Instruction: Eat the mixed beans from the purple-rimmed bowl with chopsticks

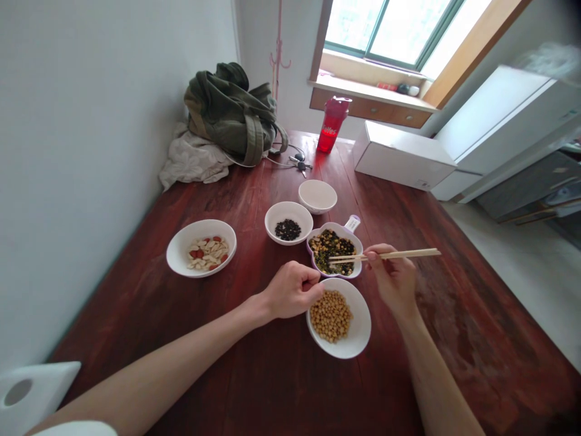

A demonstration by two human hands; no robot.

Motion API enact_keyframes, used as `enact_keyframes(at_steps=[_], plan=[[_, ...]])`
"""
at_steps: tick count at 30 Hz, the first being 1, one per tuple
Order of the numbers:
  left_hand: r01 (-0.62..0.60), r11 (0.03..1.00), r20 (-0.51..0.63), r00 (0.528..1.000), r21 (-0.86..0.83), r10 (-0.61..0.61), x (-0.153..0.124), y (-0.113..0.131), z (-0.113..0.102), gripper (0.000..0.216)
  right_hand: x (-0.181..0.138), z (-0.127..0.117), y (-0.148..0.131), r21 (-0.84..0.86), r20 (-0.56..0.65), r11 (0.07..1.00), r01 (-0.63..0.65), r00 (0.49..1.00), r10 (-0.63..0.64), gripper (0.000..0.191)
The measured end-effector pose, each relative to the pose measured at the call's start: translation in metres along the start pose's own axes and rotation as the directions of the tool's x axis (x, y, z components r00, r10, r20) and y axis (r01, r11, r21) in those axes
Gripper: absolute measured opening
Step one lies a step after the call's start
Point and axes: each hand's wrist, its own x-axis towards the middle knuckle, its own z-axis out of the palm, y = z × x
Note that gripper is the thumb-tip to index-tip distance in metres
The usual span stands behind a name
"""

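In the head view we look down on a dark red wooden table (pixel 263 375), glossy and streaked with grain. Our right hand (pixel 394 278) grips two slim, straight, pale chopsticks (pixel 408 254), their tips down among a speckled mix (pixel 334 239) of dark, green and yellow pieces. That mix lies in one flower-shaped dish (pixel 353 223), scalloped, purple-edged, with a single stubby handle. Our left hand (pixel 293 292) is curled closed, thumb at the rim of the near bowl (pixel 362 327); whether it pinches that rim we cannot tell.

We count four round, smooth white bowls: this near one, with small rounded tan beans (pixel 331 316), just on our side of the dish; the middle bowl (pixel 276 215), with tiny black grains (pixel 287 230); the rear bowl (pixel 318 195), plain inside; and the left bowl (pixel 180 245), well apart, with flattish cream and red-brown pieces (pixel 207 254). Farther off stand one translucent red bottle (pixel 333 124), one boxy white carton (pixel 403 157) and one slumped green fabric bag (pixel 227 109).
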Motion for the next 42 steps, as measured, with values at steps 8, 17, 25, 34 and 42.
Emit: enact_keyframes(at_steps=[8, 17, 25, 34, 42], plan=[[-0.004, 1.000, -0.006, 1.000, 0.001, 0.004, 0.000, 0.001, -0.001, 0.043, 0.004, -0.022, -0.014, -0.259, -0.185, 0.960, 0.102, 0.971, -0.153, 0.022], [0.014, 1.000, 0.002, 1.000, -0.004, -0.014, 0.001, 0.002, -0.001, 0.042, 0.000, -0.005, -0.029, -0.325, 0.118, 0.909, 0.263, 0.964, -0.236, 0.017], [0.042, 0.999, 0.001, 0.999, -0.010, -0.042, 0.000, 0.004, -0.002, 0.043, -0.003, 0.012, -0.010, -0.040, -0.150, 0.999, 0.015, 0.988, -0.021, 0.029], [0.003, 1.000, -0.006, 1.000, 0.003, -0.002, 0.000, 0.000, -0.001, 0.043, 0.000, -0.007, -0.011, -0.197, -0.146, 0.980, -0.026, 0.989, -0.003, 0.029], [0.003, 1.000, -0.010, 1.000, 0.004, -0.003, -0.001, -0.001, 0.000, 0.043, -0.006, 0.011, -0.010, -0.065, -0.146, 0.992, 0.112, 0.982, -0.120, 0.023]])
